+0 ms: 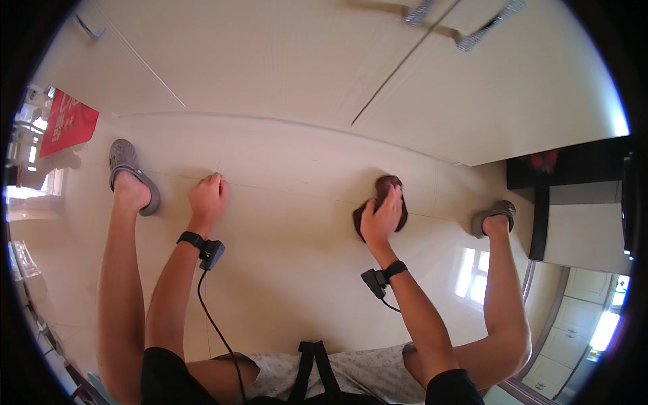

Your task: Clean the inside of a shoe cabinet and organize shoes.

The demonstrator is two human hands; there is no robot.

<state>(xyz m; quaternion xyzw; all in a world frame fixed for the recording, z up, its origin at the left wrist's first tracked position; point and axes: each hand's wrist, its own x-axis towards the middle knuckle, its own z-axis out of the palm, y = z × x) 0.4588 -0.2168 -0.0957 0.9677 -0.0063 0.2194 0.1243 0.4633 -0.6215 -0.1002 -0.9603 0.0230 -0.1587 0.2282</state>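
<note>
My right hand (382,217) presses a dark brown cloth (387,182) onto the pale tiled floor. Bunched folds of the cloth show on both sides of the hand and beyond the fingertips. To the left, my left hand (208,196) is closed in a fist, its knuckles resting on the floor near a tile joint. Nothing shows in that fist. Each wrist wears a black strap with a small box, and a cable runs from the left box (212,255) toward my lap.
Cream cabinet doors (270,61) with metal handles rise along the far side. My feet, in grey clogs (123,156) (498,214), stand wide apart. A red bag or box (69,123) is at the far left. A black and white unit (580,202) stands at the right.
</note>
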